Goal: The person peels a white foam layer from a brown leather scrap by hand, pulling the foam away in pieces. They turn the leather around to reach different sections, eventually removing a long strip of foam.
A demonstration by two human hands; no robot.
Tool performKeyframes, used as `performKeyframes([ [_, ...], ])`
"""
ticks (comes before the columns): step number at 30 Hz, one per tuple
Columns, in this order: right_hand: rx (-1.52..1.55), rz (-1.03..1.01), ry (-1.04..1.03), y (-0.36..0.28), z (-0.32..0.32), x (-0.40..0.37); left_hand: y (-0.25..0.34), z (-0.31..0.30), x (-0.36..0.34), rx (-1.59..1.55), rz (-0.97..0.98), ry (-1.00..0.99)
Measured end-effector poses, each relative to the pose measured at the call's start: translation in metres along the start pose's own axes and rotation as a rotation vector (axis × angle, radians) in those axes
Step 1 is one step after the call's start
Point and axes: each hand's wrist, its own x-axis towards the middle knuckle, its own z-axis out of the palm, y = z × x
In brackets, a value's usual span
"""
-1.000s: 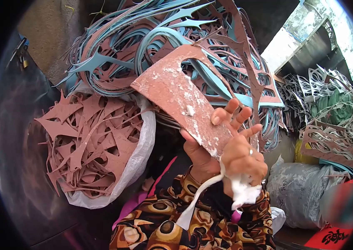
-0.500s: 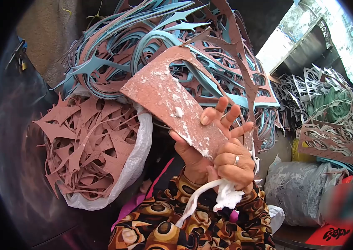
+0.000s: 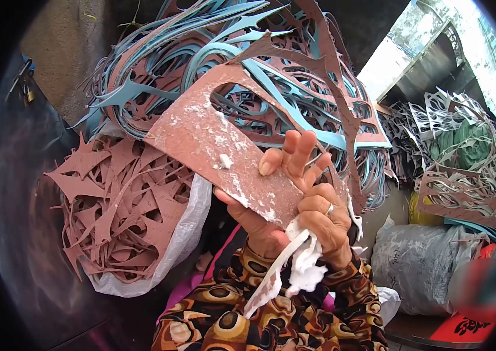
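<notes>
My left hand (image 3: 254, 225) grips a reddish-brown sheet offcut (image 3: 219, 140) from beneath, its fingertips curled over the right edge. The sheet has a large curved cut-out at its upper part and is flecked with white fluffy residue. Close against its lower right corner, my right hand (image 3: 324, 219), with a ring on one finger, is closed around a torn white strip (image 3: 305, 272). Soft and ragged, that strip dangles in front of the patterned sleeves. A thin branching arm of the sheet (image 3: 341, 99) runs up and over to the right.
A white sack (image 3: 192, 225) full of reddish-brown scraps (image 3: 125, 205) stands at left. Behind lies a big heap of blue and brown cut-out strips (image 3: 160, 76). To the right are a grey wrapped bundle (image 3: 412, 263), more scraps (image 3: 470, 193) and a red sheet (image 3: 464, 327).
Both hands and the sheet have shifted left and slightly down. The white strip has moved along with my right hand and now hangs lower.
</notes>
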Motion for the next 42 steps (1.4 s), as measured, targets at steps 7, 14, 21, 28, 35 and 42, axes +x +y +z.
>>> performKeyframes([
  [7, 0.039, -0.028, 0.214, 0.000, 0.010, 0.008, 0.007, -0.002, 0.006, -0.089, -0.083, 0.047],
  [14, 0.259, -0.075, -0.075, 0.002, 0.002, 0.003, 0.010, -0.002, 0.003, -0.170, -0.115, 0.012],
  [21, 0.316, -0.026, 0.013, -0.001, -0.002, -0.006, 0.011, -0.003, 0.006, -0.156, -0.169, 0.031],
  [28, -0.006, -0.047, -0.115, -0.002, -0.010, -0.003, 0.023, 0.001, 0.010, -0.162, -0.168, -0.013],
  [35, -0.021, -0.120, -0.069, 0.005, -0.005, 0.000, 0.025, 0.000, 0.008, -0.204, -0.165, -0.005],
  [42, 0.046, -0.062, 0.170, 0.007, 0.004, -0.004, 0.015, 0.005, 0.020, -0.051, -0.079, -0.108],
])
